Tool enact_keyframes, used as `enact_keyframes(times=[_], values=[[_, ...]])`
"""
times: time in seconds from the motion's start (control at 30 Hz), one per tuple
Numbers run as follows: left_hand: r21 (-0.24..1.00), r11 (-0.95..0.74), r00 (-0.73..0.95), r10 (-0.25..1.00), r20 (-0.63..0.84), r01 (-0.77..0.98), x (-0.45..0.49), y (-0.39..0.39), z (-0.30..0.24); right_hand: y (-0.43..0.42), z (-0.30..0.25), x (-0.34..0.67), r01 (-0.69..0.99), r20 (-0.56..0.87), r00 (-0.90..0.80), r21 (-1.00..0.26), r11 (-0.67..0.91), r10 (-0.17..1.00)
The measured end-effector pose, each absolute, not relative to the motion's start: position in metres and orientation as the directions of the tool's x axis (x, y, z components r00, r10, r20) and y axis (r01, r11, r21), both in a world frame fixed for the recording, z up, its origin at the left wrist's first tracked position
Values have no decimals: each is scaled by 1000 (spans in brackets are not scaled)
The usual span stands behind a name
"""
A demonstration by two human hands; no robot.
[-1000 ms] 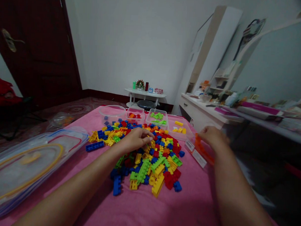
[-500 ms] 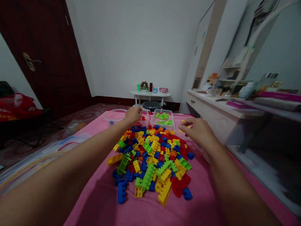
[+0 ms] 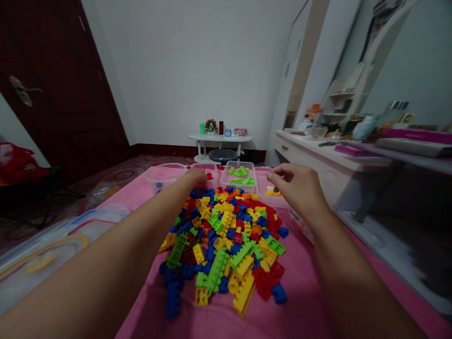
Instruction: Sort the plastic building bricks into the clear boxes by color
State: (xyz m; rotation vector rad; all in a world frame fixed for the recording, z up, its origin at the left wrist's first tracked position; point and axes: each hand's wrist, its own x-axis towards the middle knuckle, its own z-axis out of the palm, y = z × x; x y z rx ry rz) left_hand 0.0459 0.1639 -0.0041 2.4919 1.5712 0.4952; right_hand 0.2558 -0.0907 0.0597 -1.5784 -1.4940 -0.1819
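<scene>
A heap of plastic building bricks [image 3: 223, 238] in red, yellow, blue, green and orange lies on a pink cloth [image 3: 265, 321]. My left hand [image 3: 196, 177] reaches over the far left of the heap, beside a clear box with red bricks [image 3: 210, 176]. Its fingers point away and down, and what they touch is hidden. My right hand [image 3: 296, 186] hovers over the clear box at the far right, where yellow bricks [image 3: 272, 192] lie. Its fingers are loosely curved, thumb apart, with nothing visible between them. Green bricks [image 3: 242, 181] lie in the middle box.
A round-ended clear container [image 3: 165, 172] with a blue brick stands at the far left. Clear plastic bags or lids with coloured edges [image 3: 56, 252] lie at left. A white dressing table [image 3: 319, 158] stands at right, and a small white table [image 3: 219, 138] is by the wall.
My left hand has lowered toward the red-brick box, its fingers turning out of sight. My right hand has shifted slightly, showing more of the yellow bricks below. The view has turned a little.
</scene>
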Motion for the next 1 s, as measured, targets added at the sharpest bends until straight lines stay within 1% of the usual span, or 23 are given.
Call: enact_keyframes(times=[0.1, 0.17, 0.23, 0.27, 0.3, 0.33, 0.37, 0.4, 0.43, 0.47, 0.5, 0.57, 0.67, 0.73, 0.8, 0.87, 0.93, 1.0], values=[[308, -342, 275, 931, 240, 888, 41, 155, -2, -88, 56, 253, 846, 670, 207, -489, 214, 713], [319, -321, 222, 925, 310, 892, 43, 143, 2, -86, 52, 249, 846, 668, 189, -483, 226, 720], [417, -352, 190, 904, 383, 838, 49, 125, 7, -84, 49, 244, 849, 661, 163, -473, 237, 732], [538, -387, 168, 896, 411, 748, 53, 114, 10, -83, 47, 241, 851, 655, 147, -466, 243, 741], [685, -421, 170, 898, 405, 594, 58, 100, 13, -83, 45, 237, 854, 650, 130, -457, 249, 749], [808, -433, 183, 901, 393, 399, 62, 85, 16, -82, 43, 233, 858, 644, 112, -447, 253, 757], [875, -428, 222, 897, 382, 227, 65, 69, 18, -82, 42, 230, 863, 636, 98, -438, 253, 765], [903, -413, 252, 892, 376, 114, 66, 53, 19, -81, 40, 226, 867, 627, 86, -430, 252, 774], [907, -418, 277, 878, 391, 44, 65, 37, 20, -81, 38, 223, 871, 617, 75, -423, 249, 784], [897, -442, 296, 858, 419, 12, 63, 22, 20, -80, 35, 221, 874, 605, 66, -418, 246, 793], [886, -463, 327, 840, 433, 16, 59, 10, 19, -79, 33, 219, 877, 594, 58, -414, 243, 802], [855, -515, 333, 819, 467, 68, 48, -6, 15, -77, 27, 217, 883, 577, 42, -404, 240, 816], [756, -606, 258, 793, 552, 246, 36, -7, 5, -73, 18, 214, 890, 559, 28, -392, 234, 829], [668, -637, 259, 769, 584, 384, 35, 4, 0, -71, 12, 213, 892, 543, 16, -387, 234, 840], [563, -649, 335, 754, 564, 511, 41, 19, -2, -68, 8, 212, 892, 531, 9, -387, 234, 847], [450, -638, 412, 759, 505, 624, 50, 35, -4, -67, 5, 211, 890, 530, 5, -389, 238, 848], [385, -592, 433, 795, 426, 708, 61, 49, -6, -66, 3, 212, 886, 528, 2, -395, 243, 850], [362, -548, 425, 827, 367, 754, 68, 58, -9, -66, 2, 213, 883, 527, 2, -399, 246, 850]])
